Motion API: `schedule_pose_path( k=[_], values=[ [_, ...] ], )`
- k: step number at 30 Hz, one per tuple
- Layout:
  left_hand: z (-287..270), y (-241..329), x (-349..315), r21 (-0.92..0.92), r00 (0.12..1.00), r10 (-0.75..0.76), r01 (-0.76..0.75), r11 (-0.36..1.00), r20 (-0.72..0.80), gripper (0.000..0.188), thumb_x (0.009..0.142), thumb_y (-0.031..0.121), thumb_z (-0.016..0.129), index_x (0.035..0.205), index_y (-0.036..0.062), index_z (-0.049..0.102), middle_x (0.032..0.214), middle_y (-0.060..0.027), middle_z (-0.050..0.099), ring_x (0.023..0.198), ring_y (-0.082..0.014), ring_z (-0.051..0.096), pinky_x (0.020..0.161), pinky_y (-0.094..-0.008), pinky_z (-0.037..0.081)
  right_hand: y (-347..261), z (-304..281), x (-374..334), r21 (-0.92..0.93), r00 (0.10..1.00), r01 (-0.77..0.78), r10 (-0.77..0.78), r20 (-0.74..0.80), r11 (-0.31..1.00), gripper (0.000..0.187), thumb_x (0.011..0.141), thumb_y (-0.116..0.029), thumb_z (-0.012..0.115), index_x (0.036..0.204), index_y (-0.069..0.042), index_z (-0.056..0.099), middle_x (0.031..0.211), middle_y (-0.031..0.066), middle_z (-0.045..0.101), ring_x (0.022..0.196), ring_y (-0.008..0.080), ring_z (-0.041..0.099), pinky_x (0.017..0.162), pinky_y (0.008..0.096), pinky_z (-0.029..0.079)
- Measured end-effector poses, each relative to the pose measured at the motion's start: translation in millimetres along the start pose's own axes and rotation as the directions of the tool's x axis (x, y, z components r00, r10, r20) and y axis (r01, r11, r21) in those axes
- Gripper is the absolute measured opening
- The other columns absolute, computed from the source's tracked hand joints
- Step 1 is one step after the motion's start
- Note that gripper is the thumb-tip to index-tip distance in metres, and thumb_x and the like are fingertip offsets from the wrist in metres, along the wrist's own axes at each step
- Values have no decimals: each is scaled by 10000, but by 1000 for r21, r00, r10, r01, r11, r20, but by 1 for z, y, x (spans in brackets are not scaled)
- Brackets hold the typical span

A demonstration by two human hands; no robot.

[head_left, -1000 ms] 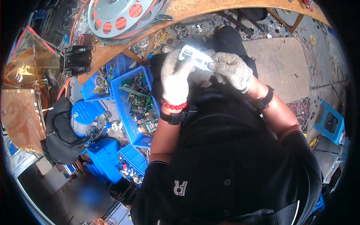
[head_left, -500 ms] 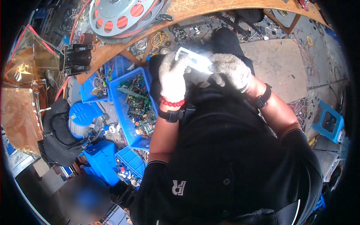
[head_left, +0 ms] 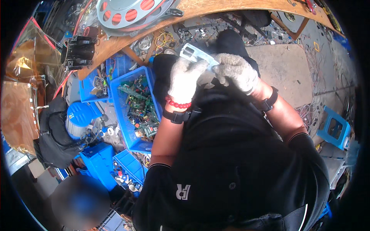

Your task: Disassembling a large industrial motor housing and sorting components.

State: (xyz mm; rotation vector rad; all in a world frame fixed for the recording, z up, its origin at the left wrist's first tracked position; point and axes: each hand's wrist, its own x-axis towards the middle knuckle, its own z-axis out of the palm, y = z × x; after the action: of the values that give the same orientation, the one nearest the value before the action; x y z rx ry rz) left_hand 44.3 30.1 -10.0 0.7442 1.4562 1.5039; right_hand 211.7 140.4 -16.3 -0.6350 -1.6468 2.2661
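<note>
A flat pale metal plate (head_left: 197, 53) with a rectangular cutout near its far end is held up over my lap. My left hand (head_left: 185, 77), in a pale knit glove, is closed on its near-left edge. Gloved likewise, my right hand (head_left: 237, 73) pinches the plate's right end, its fingers curled. The right fingertips partly cover that end, and I cannot make out whether they also grip something small. Below the fingers, small light-coloured pieces show against my dark clothing.
Left of my knees stands a blue basket (head_left: 128, 127) of green circuit boards. A wooden table (head_left: 216, 7) bearing a large grey reel (head_left: 133, 11) curves across the top. A blue stool (head_left: 334, 127) is at right; cardboard (head_left: 281, 73) lies on the littered floor.
The plate has tilted, so its bright glare is gone and its cutout faces up more. My left hand has shifted right, closer to my right hand.
</note>
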Motion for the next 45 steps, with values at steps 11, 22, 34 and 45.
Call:
schedule_pose_path(
  k=[11, 22, 34, 45],
  values=[
    [-4, 1, -13, 346, 986, 166, -168, 923, 34, 304, 934, 127, 643, 1210, 0, 621, 1016, -65, 682, 847, -147, 632, 758, -288, 508, -7, 5, -12, -574, 893, 345, -448, -43, 742, 214, 949, -162, 588, 1098, -44, 685, 811, 82, 649, 725, 200, 625, 677, 330, 502],
    [10, 13, -29, 10, 953, 263, -268, 963, 147, 371, 935, 9, 543, 1303, -40, 553, 1068, -105, 676, 783, -117, 593, 715, -258, 485, -41, 11, -51, -436, 816, 350, -499, -294, 829, 337, 910, -147, 617, 1224, -28, 635, 940, 83, 696, 813, 177, 659, 773, 329, 535],
    [80, 9, 19, -54, 829, 134, -124, 991, 543, 534, 853, 20, 711, 1361, 18, 547, 1131, -53, 652, 986, -146, 607, 848, -278, 501, -84, -89, -143, -698, 833, 170, -480, -275, 695, 200, 954, -221, 619, 1029, -44, 673, 903, 119, 638, 899, 318, 629, 770, 392, 497],
    [184, 293, 46, -167, 152, 874, -953, 254, 461, 796, 761, 586, 766, 1282, 13, 584, 955, -111, 586, 770, -197, 559, 675, -312, 453, -65, -233, -263, -234, 15, 180, -241, -970, 955, 245, 964, -254, 603, 850, -38, 628, 629, 46, 585, 483, 145, 522, 447, 289, 403]
  ],
)
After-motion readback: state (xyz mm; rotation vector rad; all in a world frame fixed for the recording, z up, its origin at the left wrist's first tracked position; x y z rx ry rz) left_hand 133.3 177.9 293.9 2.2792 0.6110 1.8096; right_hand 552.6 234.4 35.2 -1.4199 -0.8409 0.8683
